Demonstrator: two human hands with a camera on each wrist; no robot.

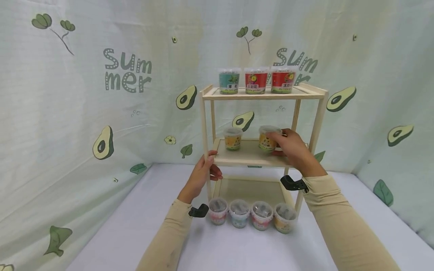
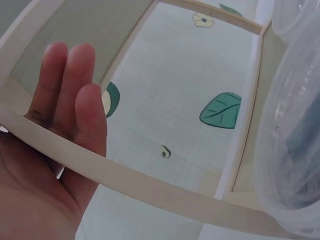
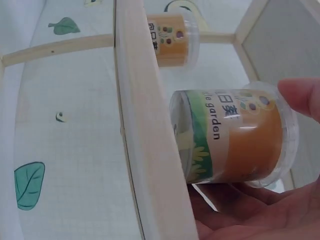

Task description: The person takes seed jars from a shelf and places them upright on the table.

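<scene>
A small wooden rack point(image 1: 268, 97) stands upright with three levels. On its middle shelf point(image 1: 244, 160), my right hand point(image 1: 295, 148) grips a lidded clear plastic tub point(image 1: 266, 140) with an orange label. The right wrist view shows the thumb at the lid and the fingers under the side of this tub point(image 3: 250, 135), its base close to the shelf edge. Another orange-labelled tub point(image 1: 233, 139) sits to its left on that shelf. My left hand point(image 1: 200, 171) holds the rack's left front post point(image 1: 205, 131); the left wrist view shows three fingers reaching past the post point(image 2: 135, 180).
On the top shelf stand a teal-labelled tub point(image 1: 229, 82) and two red-labelled tubs point(image 1: 255, 82). Several tubs point(image 1: 239, 214) line up along the rack's front on the white table point(image 1: 142, 226). Behind hangs a cloth point(image 1: 152, 113) printed with avocados and leaves.
</scene>
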